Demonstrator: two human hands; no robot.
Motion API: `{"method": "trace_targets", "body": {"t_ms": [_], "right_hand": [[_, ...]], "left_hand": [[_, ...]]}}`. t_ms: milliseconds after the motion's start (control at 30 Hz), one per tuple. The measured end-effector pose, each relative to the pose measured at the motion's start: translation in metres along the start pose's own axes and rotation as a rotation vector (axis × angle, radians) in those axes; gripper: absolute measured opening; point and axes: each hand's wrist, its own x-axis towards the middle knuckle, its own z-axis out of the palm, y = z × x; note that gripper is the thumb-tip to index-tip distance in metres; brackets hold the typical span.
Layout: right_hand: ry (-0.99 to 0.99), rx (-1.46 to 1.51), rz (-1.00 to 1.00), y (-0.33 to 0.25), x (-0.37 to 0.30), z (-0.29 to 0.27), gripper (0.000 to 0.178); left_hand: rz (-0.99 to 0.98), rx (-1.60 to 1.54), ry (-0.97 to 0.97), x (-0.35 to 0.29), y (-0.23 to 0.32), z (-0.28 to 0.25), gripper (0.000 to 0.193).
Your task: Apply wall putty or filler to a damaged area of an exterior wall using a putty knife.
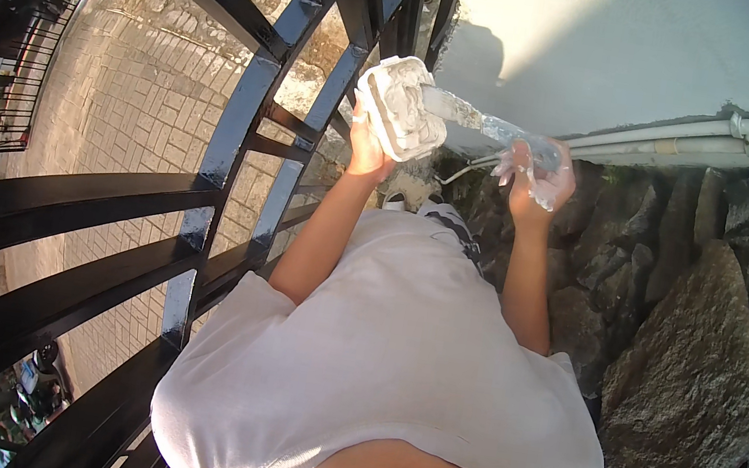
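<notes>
- Head view: left hand (367, 144) grasping a white tub (366, 109), held from its left and lower side; forearm angled up and slightly inward, elbow bent.
- Right hand (545, 184) closed round the handle of a scraper (498, 130), thumb side toward the tub; forearm near vertical in frame, wrist at about left-wrist height. White smears on thumb and fingers.
- Scraper lies roughly crosswise between the hands, blade end coated white and over the tub, at the paste. Handle looks wrapped in clear film.
- Tub sits up ahead of the torso, tilted, with lumpy white paste (420, 125) inside; exact fill level can't be told.
- Below: white T-shirt (398, 334), shoes just visible past its hem.
- Left: black metal railing (222, 153), paving (150, 84) behind it.
- Ahead right: pale wall (614, 57), white pipes (698, 142) along its base.
- Right: rough dark stonework (692, 378).
</notes>
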Motion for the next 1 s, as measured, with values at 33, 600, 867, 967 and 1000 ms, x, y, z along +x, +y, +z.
{"method": "trace_targets", "body": {"t_ms": [33,600,867,967,1000], "right_hand": [[-0.021,0.019,-0.021,0.008,-0.007,0.002,0.015],[0.215,0.264,0.197,0.032,-0.032,0.003,0.016],[0.22,0.248,0.181,0.029,-0.031,0.014,0.017],[0.183,0.142,0.209,0.035,-0.039,0.019,0.017],[0.172,0.093,0.223,0.035,-0.041,0.021,0.017]], "left_hand": [[0.008,0.003,0.007,0.001,0.001,0.001,0.073],[0.008,-0.05,0.006,0.0,-0.007,0.014,0.074],[-0.033,-0.071,0.012,-0.002,-0.012,0.015,0.072],[-0.008,-0.063,0.02,0.0,-0.014,0.016,0.071],[-0.004,-0.084,0.026,0.001,-0.015,0.017,0.07]]}}
